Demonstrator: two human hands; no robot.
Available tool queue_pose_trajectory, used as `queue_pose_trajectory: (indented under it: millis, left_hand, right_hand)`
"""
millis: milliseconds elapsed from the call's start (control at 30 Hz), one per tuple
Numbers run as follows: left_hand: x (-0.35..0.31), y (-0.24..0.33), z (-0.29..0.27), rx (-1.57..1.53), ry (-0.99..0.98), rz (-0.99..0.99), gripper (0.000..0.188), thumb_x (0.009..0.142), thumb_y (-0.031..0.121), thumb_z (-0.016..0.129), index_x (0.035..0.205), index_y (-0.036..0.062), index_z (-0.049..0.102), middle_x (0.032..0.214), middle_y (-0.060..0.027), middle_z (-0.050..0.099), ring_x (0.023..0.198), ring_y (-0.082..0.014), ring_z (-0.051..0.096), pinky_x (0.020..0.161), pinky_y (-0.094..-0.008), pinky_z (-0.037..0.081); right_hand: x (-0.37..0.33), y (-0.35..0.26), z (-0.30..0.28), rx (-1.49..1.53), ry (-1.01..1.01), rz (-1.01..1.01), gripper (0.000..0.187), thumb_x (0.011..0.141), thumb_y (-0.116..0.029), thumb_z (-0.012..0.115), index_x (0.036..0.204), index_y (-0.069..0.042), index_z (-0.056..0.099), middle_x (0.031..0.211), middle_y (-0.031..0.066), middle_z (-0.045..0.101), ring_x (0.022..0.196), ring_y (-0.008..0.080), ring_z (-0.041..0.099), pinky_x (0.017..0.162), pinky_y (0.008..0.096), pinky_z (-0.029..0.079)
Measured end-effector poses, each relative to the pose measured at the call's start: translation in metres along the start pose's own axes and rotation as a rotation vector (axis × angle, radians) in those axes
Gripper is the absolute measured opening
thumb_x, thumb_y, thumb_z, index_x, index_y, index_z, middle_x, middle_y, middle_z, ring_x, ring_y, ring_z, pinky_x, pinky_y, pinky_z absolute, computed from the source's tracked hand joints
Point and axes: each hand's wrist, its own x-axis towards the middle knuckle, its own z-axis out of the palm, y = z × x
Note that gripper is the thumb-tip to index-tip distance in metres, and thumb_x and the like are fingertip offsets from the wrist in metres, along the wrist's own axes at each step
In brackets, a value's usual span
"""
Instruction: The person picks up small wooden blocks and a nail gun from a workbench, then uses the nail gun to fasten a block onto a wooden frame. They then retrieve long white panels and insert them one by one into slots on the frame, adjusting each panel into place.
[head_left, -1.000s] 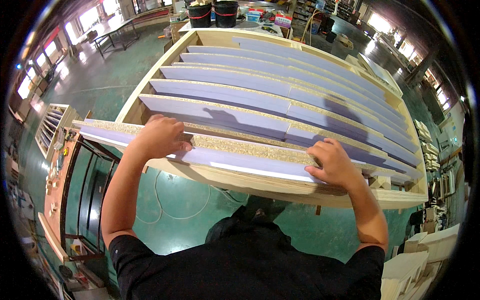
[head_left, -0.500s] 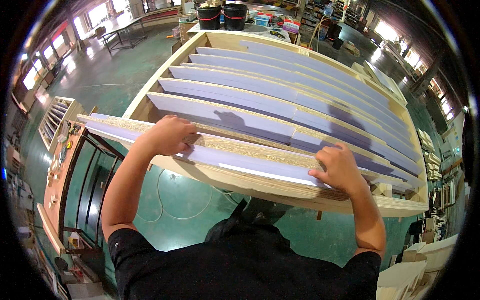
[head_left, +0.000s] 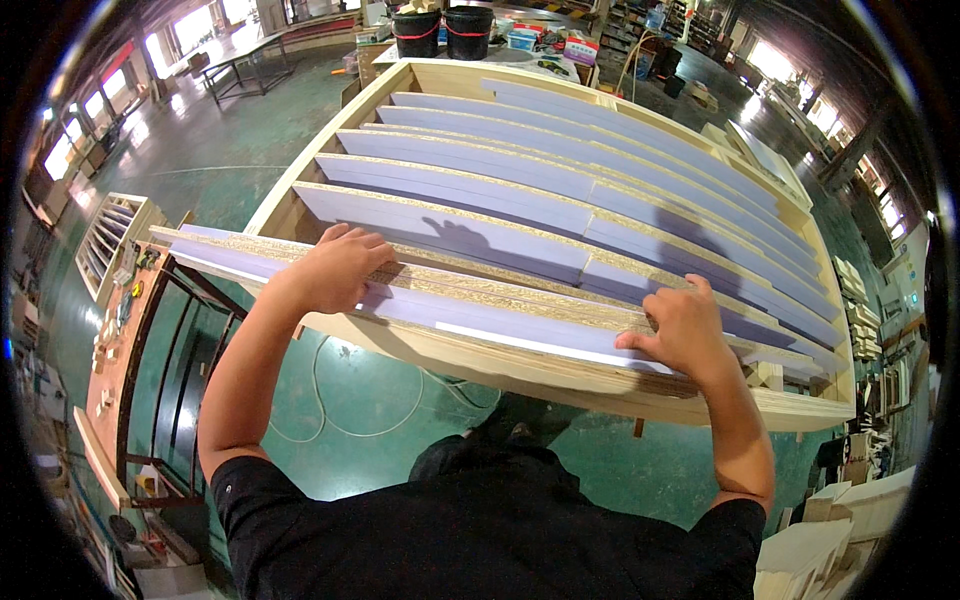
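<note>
Along the near side of a large pale wooden frame (head_left: pixel 420 365), long particleboard strips (head_left: pixel 500 290) stand on edge side by side, with a lavender-white face toward me. Their left end juts out past the frame's corner. My left hand (head_left: pixel 342 265) is closed over their top edges left of the middle, its fingers on the far side. Farther right, my right hand (head_left: pixel 684 325) grips the same strips, thumb on the near face; its index finger is raised. More lavender-faced boards (head_left: pixel 440 220) stand in rows across the frame beyond my hands.
A workbench (head_left: pixel 135 350) with small wood blocks stands at left, near a smaller slatted frame (head_left: pixel 115 245). Two black buckets (head_left: pixel 468 35) sit on a table behind the big frame. Stacked wood pieces (head_left: pixel 815 535) lie at lower right. A hose (head_left: pixel 365 430) loops on the green floor.
The strips have shifted slightly to the left. My left hand's fingers have spread a little farther over the edges, and my right index finger has lifted.
</note>
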Motion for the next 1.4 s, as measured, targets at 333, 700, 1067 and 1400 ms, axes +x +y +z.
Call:
queue_pose_trajectory:
  millis: [333, 700, 1067, 1400]
  left_hand:
    - [0.011, -0.001, -0.01, -0.132, -0.171, -0.156, 0.055, 0.076, 0.035, 0.087, 0.12, 0.0083, 0.066, 0.117, -0.016, 0.066, 0.126, -0.0337, 0.059, 0.117, -0.0488, 0.037]
    - [0.016, 0.011, -0.027, -0.033, -0.227, -0.209, 0.057, 0.076, 0.031, 0.085, 0.125, 0.0071, 0.065, 0.118, -0.0149, 0.067, 0.124, -0.0353, 0.06, 0.115, -0.0505, 0.038]
    - [0.002, -0.004, -0.016, -0.089, -0.072, -0.111, 0.054, 0.079, 0.032, 0.083, 0.123, 0.0067, 0.066, 0.118, -0.0168, 0.069, 0.121, -0.038, 0.062, 0.107, -0.0501, 0.045]
    - [-0.013, -0.02, -0.006, -0.095, 0.014, -0.248, 0.053, 0.078, 0.047, 0.085, 0.109, 0.0068, 0.07, 0.109, -0.0152, 0.071, 0.107, -0.0381, 0.067, 0.094, -0.0501, 0.05]
  right_hand:
    - [-0.001, 0.024, 0.031, 0.101, 0.233, -0.225, 0.057, 0.079, -0.056, 0.082, 0.096, -0.004, 0.068, 0.093, 0.0121, 0.067, 0.088, 0.0337, 0.063, 0.093, 0.0457, 0.048]
    - [-0.003, 0.045, 0.055, 0.227, 0.422, -0.308, 0.054, 0.071, -0.054, 0.087, 0.083, -0.005, 0.069, 0.082, 0.0122, 0.068, 0.082, 0.0346, 0.066, 0.082, 0.0429, 0.051]
    - [-0.014, 0.043, 0.023, 0.208, 0.288, -0.278, 0.05, 0.076, -0.039, 0.087, 0.106, -0.002, 0.073, 0.099, 0.0149, 0.072, 0.096, 0.0377, 0.068, 0.087, 0.0454, 0.052]
    - [-0.019, 0.043, 0.039, 0.358, 0.266, -0.188, 0.046, 0.082, -0.033, 0.083, 0.112, -0.001, 0.07, 0.106, 0.0176, 0.07, 0.1, 0.0408, 0.066, 0.089, 0.0475, 0.053]
